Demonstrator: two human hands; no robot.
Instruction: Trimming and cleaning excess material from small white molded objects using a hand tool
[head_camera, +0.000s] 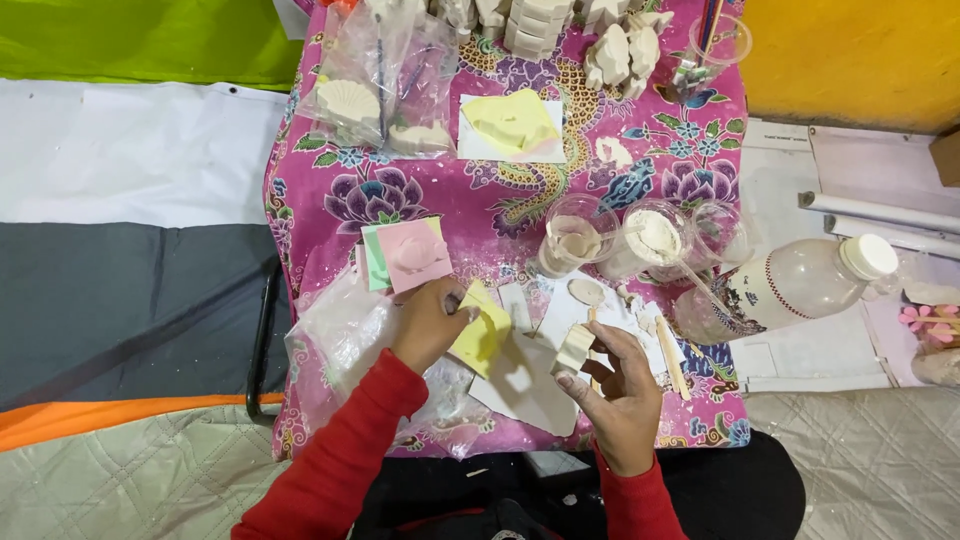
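Pinching a small pale cast piece (574, 347) above the counter (500, 215), right hand (622, 400) has its grip clamped on it; prob. light, brittle, hold by flat sides. Left hand (430, 320) grips yellow mould (482, 330) edge, soft & bendy.

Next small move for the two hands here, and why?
Probably lower the white cast piece onto the white sheet. The right hand pinches it just above that sheet, while the left hand pins the yellow mould beside it.
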